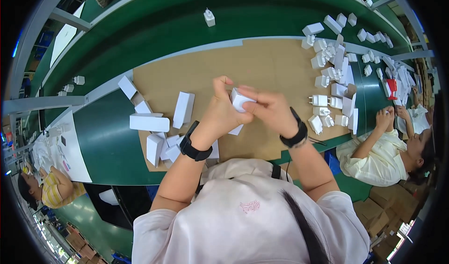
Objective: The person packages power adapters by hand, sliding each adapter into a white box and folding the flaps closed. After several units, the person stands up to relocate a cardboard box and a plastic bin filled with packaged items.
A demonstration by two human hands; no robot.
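1. Head view, hidden parts: the box (pixel 240 100) is small, white and mostly covered by both hands; only its top face and one corner show. Whether it is open or sealed cannot be told.
2. The left hand (pixel 220 110) curls its fingers shut around the box's left side. The right hand (pixel 270 108) pinches the box's right side with thumb and fingers. Each wrist carries a black watch.
3. The box is held just above the cardboard sheet (pixel 262 67), at its middle.
4. Cut off: a person's head and white shirt fill the lower edge and hide the near table rim.
5. Materials: the sheet is flat, brown and matt, lying on a green table (pixel 112 147). Folded white boxes (pixel 161 128) lie left of the hands, rectangular and smooth.
6. A pile of white plugs (pixel 329 72) lies right; single pieces are hard to tell apart.
7. A co-worker (pixel 383 151) sits at right, partly cut by the rim.
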